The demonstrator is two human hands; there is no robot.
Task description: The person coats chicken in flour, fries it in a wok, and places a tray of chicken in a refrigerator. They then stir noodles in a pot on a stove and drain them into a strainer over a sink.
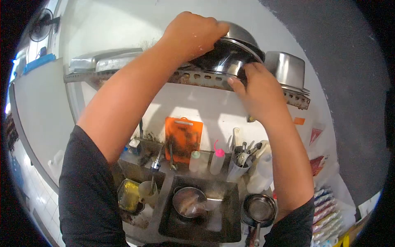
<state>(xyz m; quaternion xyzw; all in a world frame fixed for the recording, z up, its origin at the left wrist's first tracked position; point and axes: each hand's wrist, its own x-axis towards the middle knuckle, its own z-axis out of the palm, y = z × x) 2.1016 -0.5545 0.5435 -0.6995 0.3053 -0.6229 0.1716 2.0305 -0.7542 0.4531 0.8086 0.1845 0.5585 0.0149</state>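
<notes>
The left hand (pixel 191 35) is clasping the top of a round, shiny stainless-steel bowl (pixel 226 57) overhead while the right hand (pixel 257 92) is pinching its lower rim. The bowl is resting on the rusty perforated metal shelf (pixel 197 77) beneath both hands, not yet lifted clear.

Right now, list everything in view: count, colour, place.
steel bowls: nested stack, count unclear, silver, on the shelf
shelf: 1, rusty metal, high on the wall
steel pot: 1, silver, on the shelf, right of the bowls
trays: 2, silver, left end of the shelf
cutting board: 1, orange, leaning on the wall behind the sink
squeeze bottles: 2, clear, green and pink caps, behind the sink
utensil cup: 1, pale, right of the bottles
sink: 1, dark steel, below
bowl: 1, silver, in the sink
saucepan: 1, silver, right of the sink
left hand: gripping the stack's top
right hand: gripping its lower rim
</notes>
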